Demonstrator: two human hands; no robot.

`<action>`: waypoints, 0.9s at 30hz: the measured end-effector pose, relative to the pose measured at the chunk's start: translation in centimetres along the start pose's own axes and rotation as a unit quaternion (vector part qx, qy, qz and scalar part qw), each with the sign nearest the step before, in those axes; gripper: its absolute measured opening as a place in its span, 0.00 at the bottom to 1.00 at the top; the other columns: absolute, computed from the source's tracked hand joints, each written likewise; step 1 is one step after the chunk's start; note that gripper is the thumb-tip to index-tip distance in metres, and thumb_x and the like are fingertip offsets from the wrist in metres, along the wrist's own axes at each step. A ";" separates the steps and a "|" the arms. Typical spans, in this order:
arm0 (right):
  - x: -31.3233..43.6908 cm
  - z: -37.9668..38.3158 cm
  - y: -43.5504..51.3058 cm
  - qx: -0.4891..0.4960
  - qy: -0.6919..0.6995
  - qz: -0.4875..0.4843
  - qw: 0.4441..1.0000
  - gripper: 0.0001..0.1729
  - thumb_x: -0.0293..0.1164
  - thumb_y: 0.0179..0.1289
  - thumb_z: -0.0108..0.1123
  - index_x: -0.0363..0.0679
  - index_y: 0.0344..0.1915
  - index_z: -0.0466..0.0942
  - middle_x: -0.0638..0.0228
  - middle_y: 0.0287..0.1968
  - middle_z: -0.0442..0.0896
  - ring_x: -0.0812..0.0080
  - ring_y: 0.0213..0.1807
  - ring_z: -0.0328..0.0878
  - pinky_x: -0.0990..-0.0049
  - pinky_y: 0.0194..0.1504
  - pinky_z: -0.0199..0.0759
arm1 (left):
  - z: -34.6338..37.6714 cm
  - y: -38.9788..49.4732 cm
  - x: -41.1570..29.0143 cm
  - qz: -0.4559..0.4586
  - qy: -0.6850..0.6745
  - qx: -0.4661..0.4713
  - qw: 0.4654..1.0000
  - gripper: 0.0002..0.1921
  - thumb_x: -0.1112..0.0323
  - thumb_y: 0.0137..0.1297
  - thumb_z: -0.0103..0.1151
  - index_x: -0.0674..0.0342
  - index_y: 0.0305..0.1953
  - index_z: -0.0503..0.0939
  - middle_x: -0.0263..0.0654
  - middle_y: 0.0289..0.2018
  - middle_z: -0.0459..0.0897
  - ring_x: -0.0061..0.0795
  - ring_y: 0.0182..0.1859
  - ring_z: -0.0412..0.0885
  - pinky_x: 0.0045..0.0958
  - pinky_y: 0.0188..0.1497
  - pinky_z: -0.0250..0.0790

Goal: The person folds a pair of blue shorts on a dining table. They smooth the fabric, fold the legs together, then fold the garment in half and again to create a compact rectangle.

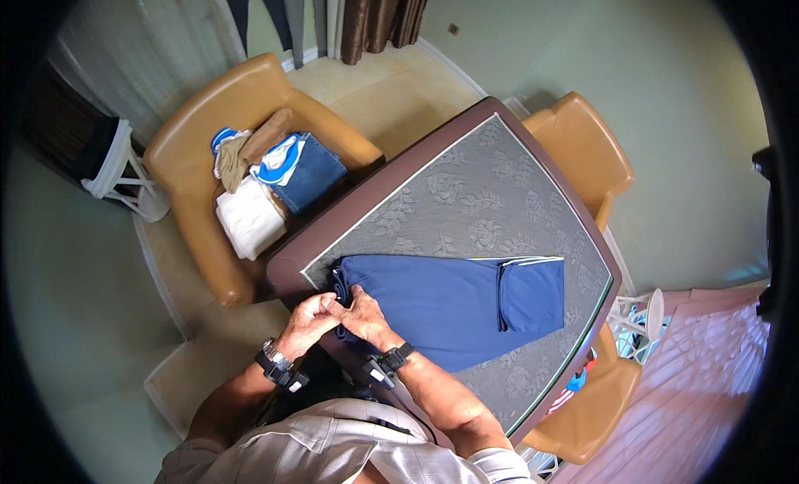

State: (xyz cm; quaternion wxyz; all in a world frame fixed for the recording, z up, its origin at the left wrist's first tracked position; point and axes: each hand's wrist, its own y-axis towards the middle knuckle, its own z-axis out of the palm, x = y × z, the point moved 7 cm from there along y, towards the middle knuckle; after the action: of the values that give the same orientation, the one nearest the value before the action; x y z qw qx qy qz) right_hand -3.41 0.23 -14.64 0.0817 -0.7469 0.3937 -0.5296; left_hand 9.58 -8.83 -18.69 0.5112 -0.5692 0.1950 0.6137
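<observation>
A pair of navy blue pants [424, 303] lies folded lengthwise along the near part of the table, with white and yellow piping at its far edge. Its leg end is turned back into a flap [532, 295] on the right. At the bunched waistband on the left, my left hand [309, 325] pinches the edge with its fingertips. My right hand [362, 315] rests over the same waistband, its fingers curled on the fabric and its thumb meeting the left fingers. What lies right between the fingertips is hidden.
The table [449, 209] has a brown rim and a grey floral cloth top. Beyond its left side, a tan armchair [215, 116] holds folded jeans [315, 178], white cloth [249, 219] and other clothes. More tan chairs [580, 147] stand at the right, with a white stool [652, 315].
</observation>
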 end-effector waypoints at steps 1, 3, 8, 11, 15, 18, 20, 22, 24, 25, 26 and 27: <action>-0.9 -0.3 0.3 -0.009 0.010 0.006 1.000 0.50 0.57 0.73 0.69 0.21 0.73 0.71 0.30 0.62 0.86 0.37 0.68 0.84 0.53 0.70 0.76 | 0.9 0.1 -0.2 0.007 0.005 0.011 1.000 0.19 0.74 0.79 0.67 0.66 0.67 0.79 0.30 0.48 0.86 0.18 0.46 0.85 0.25 0.52 0.81; -2.4 -1.0 0.3 -0.025 0.040 0.002 0.999 0.47 0.53 0.75 0.69 0.21 0.73 0.71 0.31 0.61 0.86 0.37 0.68 0.84 0.54 0.69 0.77 | 2.2 0.1 -0.8 -0.004 -0.004 0.034 0.999 0.22 0.73 0.80 0.66 0.67 0.71 0.78 0.33 0.50 0.88 0.21 0.48 0.87 0.27 0.55 0.82; -4.6 -4.1 -0.9 -0.024 0.113 -0.014 0.993 0.33 0.45 0.79 0.68 0.29 0.68 0.76 0.46 0.56 0.88 0.57 0.58 0.84 0.61 0.61 0.79 | 2.6 -0.1 -1.2 -0.075 0.019 0.024 0.997 0.23 0.67 0.82 0.65 0.67 0.71 0.77 0.39 0.46 0.90 0.25 0.43 0.89 0.30 0.50 0.86; -5.4 -7.5 -2.1 -0.035 0.135 -0.019 0.990 0.39 0.45 0.79 0.69 0.27 0.74 0.72 0.40 0.67 0.85 0.50 0.71 0.83 0.60 0.72 0.75 | 2.5 0.5 -0.4 -0.073 0.067 0.024 0.995 0.22 0.65 0.82 0.65 0.67 0.70 0.78 0.39 0.45 0.90 0.25 0.41 0.89 0.30 0.47 0.86; -10.2 -12.3 -2.9 -0.061 0.177 -0.028 0.982 0.39 0.43 0.79 0.71 0.25 0.75 0.71 0.42 0.71 0.83 0.55 0.74 0.79 0.62 0.75 0.71 | 4.7 2.0 1.1 -0.073 0.084 0.058 0.992 0.20 0.66 0.82 0.66 0.67 0.68 0.79 0.38 0.44 0.90 0.25 0.41 0.89 0.30 0.45 0.85; -13.0 -15.4 -3.6 -0.108 0.225 -0.043 0.967 0.12 0.29 0.80 0.70 0.39 0.57 0.80 0.76 0.47 0.87 0.82 0.47 0.79 0.74 0.51 0.79 | 6.2 2.7 2.2 -0.069 0.110 0.047 0.990 0.20 0.67 0.80 0.67 0.66 0.67 0.80 0.37 0.43 0.89 0.25 0.39 0.88 0.30 0.44 0.84; -15.3 -17.7 -4.4 -0.125 0.242 -0.024 0.962 0.09 0.28 0.80 0.71 0.41 0.54 0.82 0.79 0.45 0.87 0.83 0.44 0.78 0.76 0.48 0.79 | 7.3 3.3 2.8 -0.077 0.108 0.047 0.990 0.19 0.68 0.80 0.67 0.65 0.66 0.80 0.36 0.43 0.89 0.24 0.39 0.88 0.30 0.43 0.84; -17.4 -19.5 -4.9 -0.115 0.292 0.003 0.949 0.07 0.28 0.79 0.73 0.42 0.51 0.83 0.81 0.44 0.86 0.85 0.43 0.78 0.78 0.47 0.77 | 8.0 4.2 3.6 -0.077 0.124 0.050 0.988 0.18 0.68 0.79 0.67 0.64 0.66 0.80 0.36 0.42 0.88 0.23 0.38 0.87 0.29 0.41 0.83; -19.4 -21.1 -5.0 -0.152 0.287 0.019 0.946 0.07 0.28 0.78 0.73 0.42 0.50 0.83 0.82 0.43 0.85 0.85 0.43 0.76 0.78 0.47 0.76 | 8.5 4.7 4.1 -0.079 0.128 0.057 0.987 0.19 0.68 0.79 0.67 0.65 0.65 0.81 0.36 0.41 0.89 0.23 0.37 0.87 0.29 0.40 0.83; -20.4 -22.0 -5.0 -0.171 0.270 0.037 0.947 0.07 0.28 0.78 0.74 0.42 0.50 0.84 0.82 0.42 0.84 0.85 0.42 0.75 0.78 0.47 0.75 | 8.8 4.9 4.2 -0.080 0.131 0.061 0.986 0.19 0.68 0.79 0.67 0.65 0.65 0.81 0.36 0.41 0.89 0.23 0.37 0.87 0.29 0.40 0.83; -21.2 -22.6 -5.1 -0.170 0.280 0.037 0.944 0.07 0.29 0.78 0.74 0.42 0.49 0.84 0.83 0.41 0.83 0.85 0.41 0.74 0.79 0.45 0.74 | 9.0 5.0 4.3 -0.084 0.143 0.062 0.984 0.19 0.68 0.79 0.67 0.65 0.65 0.81 0.36 0.41 0.89 0.23 0.37 0.87 0.29 0.39 0.83; -22.0 -23.1 -5.5 -0.161 0.283 0.057 0.944 0.17 0.32 0.75 0.76 0.33 0.53 0.81 0.77 0.44 0.83 0.79 0.46 0.74 0.75 0.50 0.75 | 9.4 5.2 4.4 -0.087 0.155 0.064 0.982 0.19 0.68 0.79 0.68 0.65 0.65 0.81 0.36 0.41 0.89 0.23 0.37 0.87 0.29 0.39 0.83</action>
State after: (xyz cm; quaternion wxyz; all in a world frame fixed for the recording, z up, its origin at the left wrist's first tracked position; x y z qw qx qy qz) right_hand -23.28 25.58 -17.83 -0.1249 -0.5457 0.5223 -0.6433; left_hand 1.24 -1.46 -21.82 0.5620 -0.6381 0.2605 0.4574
